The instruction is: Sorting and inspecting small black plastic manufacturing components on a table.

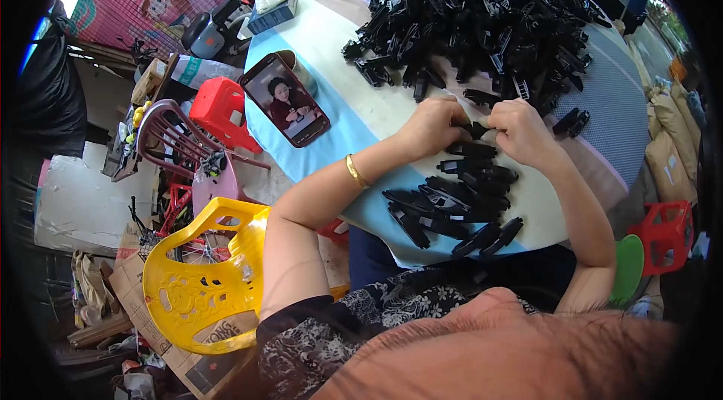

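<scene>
Both my hands meet over the round table (354, 91), fingers pinched around one small black plastic piece (476, 129). My left hand (435, 127), with a gold bracelet on the wrist, grips its left side. On its other side my right hand (525, 131) is closed too. The fingers cover most of the piece, so its exact kind cannot be made out. Just below the hands, near the table edge, lies a small group of long black plastic pieces (459, 200). Beyond them rises a large heap of similar loose black pieces (482, 16).
A phone (290, 102) showing a person leans against a cup (305, 72) on the left. Behind it sits a blue tissue box (273, 14). A yellow plastic chair (199, 279) stands at left, red stools (222, 110) beyond. Sacks (670, 163) are stacked at right.
</scene>
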### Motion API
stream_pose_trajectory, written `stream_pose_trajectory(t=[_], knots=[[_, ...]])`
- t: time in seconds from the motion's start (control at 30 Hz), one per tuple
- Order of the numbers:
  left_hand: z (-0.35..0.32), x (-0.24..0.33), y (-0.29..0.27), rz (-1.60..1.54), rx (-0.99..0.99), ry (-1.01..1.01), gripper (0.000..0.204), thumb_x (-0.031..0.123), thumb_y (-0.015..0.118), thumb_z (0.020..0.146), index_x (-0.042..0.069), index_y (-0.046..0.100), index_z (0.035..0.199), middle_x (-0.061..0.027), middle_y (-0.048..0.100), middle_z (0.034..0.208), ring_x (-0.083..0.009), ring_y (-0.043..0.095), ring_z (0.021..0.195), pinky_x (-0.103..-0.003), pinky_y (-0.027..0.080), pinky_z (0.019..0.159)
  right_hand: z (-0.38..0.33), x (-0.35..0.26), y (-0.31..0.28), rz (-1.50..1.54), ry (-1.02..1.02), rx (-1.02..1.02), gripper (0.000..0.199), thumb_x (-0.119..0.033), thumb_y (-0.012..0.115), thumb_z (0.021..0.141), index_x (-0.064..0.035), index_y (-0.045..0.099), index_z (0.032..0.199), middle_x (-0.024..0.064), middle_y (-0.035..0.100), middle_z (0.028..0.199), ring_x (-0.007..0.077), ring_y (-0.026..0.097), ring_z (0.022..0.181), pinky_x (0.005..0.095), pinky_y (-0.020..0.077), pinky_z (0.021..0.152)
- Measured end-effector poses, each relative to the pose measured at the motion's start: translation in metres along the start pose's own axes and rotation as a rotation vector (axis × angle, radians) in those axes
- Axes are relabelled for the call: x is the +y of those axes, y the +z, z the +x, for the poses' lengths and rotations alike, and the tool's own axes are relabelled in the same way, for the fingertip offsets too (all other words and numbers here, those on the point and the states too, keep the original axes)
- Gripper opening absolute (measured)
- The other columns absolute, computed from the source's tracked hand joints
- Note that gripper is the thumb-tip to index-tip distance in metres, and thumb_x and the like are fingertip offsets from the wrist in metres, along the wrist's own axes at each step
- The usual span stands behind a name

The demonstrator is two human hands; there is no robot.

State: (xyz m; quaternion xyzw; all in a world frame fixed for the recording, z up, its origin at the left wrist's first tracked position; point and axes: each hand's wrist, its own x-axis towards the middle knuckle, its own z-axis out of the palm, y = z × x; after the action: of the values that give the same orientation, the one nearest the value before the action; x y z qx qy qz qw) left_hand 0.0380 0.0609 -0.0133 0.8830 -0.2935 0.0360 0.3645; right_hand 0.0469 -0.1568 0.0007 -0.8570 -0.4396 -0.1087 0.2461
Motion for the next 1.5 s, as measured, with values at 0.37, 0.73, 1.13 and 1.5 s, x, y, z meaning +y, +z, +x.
stream_pose_trajectory(t=[0.37, 0.73, 1.13, 1.5], knots=[[0.027, -0.007, 0.003, 0.081, 0.282, 0.378, 0.028, 0.008, 0.069, 0.073, 0.005, 0.063, 0.1, -0.0129, 0.057, 0.113, -0.0327, 0.055, 0.101, -0.039, 0.046, 0.089, 0.015, 0.02, -0.001, -0.115, 0.158, 0.356, 0.012, -0.01, 0.064, 0.078, -0.0022, 0.067, 0.086, 0.0097, 0.061, 0.082, 0.0274, 0.057, 0.079, 0.039, 0.0457, 0.069], [0.009, -0.004, -0.004, -0.172, 0.107, -0.08, 0.021, 0.007, 0.059, 0.08, 0.0, 0.062, 0.1, -0.0196, 0.066, 0.086, -0.0314, 0.065, 0.079, -0.039, 0.051, 0.073, 0.075, 0.033, 0.02, -0.884, 0.52, -0.114, 0.012, -0.014, 0.06, 0.079, -0.0095, 0.071, 0.08, 0.0079, 0.069, 0.083, 0.0237, 0.063, 0.084, 0.0363, 0.0442, 0.076], [0.002, -0.018, -0.001, -0.061, 0.027, -0.023, 0.025, 0.012, 0.07, 0.076, 0.003, 0.067, 0.099, -0.0147, 0.062, 0.096, -0.0279, 0.061, 0.088, -0.035, 0.05, 0.08, 0.038, 0.015, 0.011, -0.518, 0.262, -0.013, 0.009, -0.004, 0.062, 0.07, -0.0075, 0.065, 0.078, 0.0083, 0.063, 0.084, 0.0241, 0.056, 0.089, 0.0401, 0.0398, 0.078], [-0.005, -0.003, 0.0, 0.028, 0.047, 0.018, 0.028, 0.013, 0.071, 0.073, 0.006, 0.064, 0.099, -0.0142, 0.058, 0.087, -0.0317, 0.06, 0.079, -0.039, 0.05, 0.071, 0.009, -0.002, -0.008, 0.551, 0.349, 0.121, 0.031, 0.011, 0.044, 0.081, 0.0043, 0.059, 0.107, 0.0114, 0.061, 0.099, 0.0175, 0.06, 0.073, 0.026, 0.0497, 0.063]])
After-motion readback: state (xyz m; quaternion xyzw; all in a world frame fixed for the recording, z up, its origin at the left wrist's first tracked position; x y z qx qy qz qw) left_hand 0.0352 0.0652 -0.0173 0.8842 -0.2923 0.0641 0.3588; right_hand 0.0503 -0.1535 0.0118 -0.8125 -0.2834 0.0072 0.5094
